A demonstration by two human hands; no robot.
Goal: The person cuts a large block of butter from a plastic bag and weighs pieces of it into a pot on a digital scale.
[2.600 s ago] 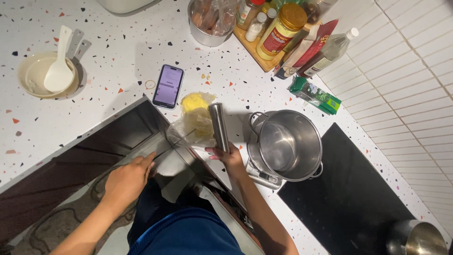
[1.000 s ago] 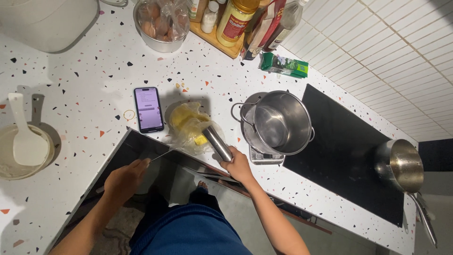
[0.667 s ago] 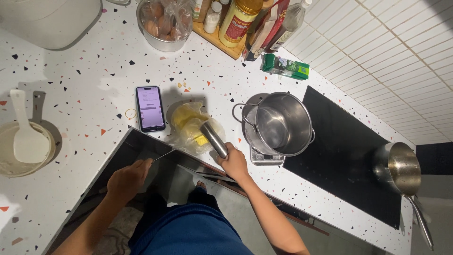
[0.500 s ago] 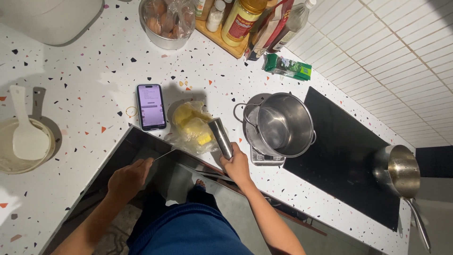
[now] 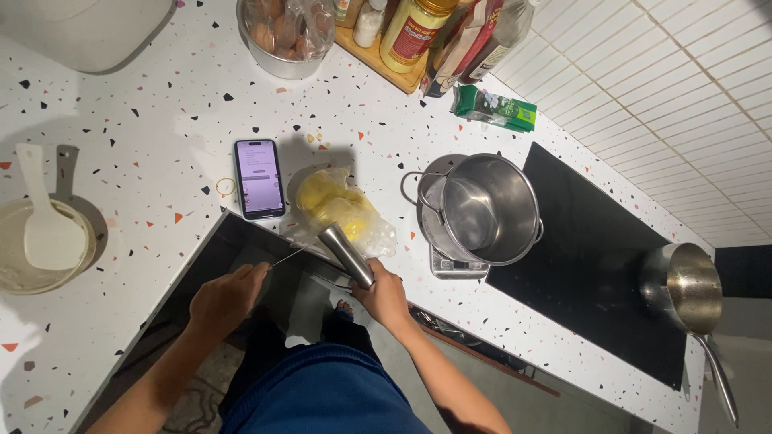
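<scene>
My right hand [image 5: 386,296] grips a steel cylindrical handle [image 5: 346,254] that tilts up and to the left, at the counter's inner corner. A thin metal rod [image 5: 291,256] runs from near that handle to the fingertips of my left hand [image 5: 229,293], which pinch its end over the dark gap below the counter edge. Just beyond the handle lies a clear plastic bag of yellow pieces [image 5: 338,207]. A phone [image 5: 259,178] with its screen lit lies left of the bag.
A steel pot [image 5: 486,209] stands on a small scale [image 5: 450,263] beside a black cooktop [image 5: 595,265], with a saucepan [image 5: 691,289] far right. A bowl with a white spatula [image 5: 44,245] sits left. A bowl of eggs [image 5: 285,32], bottles on a wooden tray [image 5: 402,40] and a green packet [image 5: 494,108] line the back.
The steel handle has tipped from nearly upright to a leftward slant. Both hands stay at the counter's corner, and the view has shifted slightly.
</scene>
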